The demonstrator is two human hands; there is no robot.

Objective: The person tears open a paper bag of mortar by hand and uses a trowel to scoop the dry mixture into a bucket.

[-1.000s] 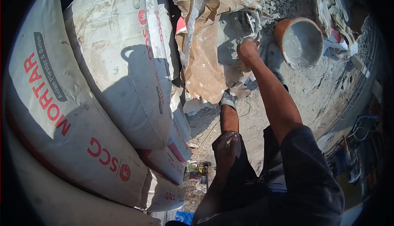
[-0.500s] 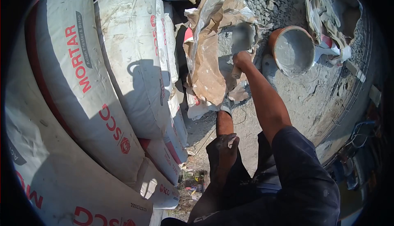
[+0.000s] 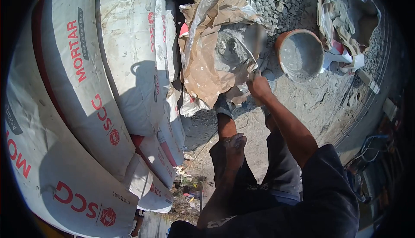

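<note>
Right hand (image 3: 259, 86) clenched on torn mortar sack (image 3: 225, 52) edge; left hand (image 3: 233, 149) resting loose on knee

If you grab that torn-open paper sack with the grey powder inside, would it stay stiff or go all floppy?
Probably floppy: the opened sack is crumpled and its torn paper folds over. It likely spills, since grey powder sits loose at the ripped mouth by the right hand. It may tear further.

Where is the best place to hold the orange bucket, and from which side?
Probably the rim of the orange bucket, from above on the side nearest the right hand: it stands upright and open, and no handle is visible.
</note>
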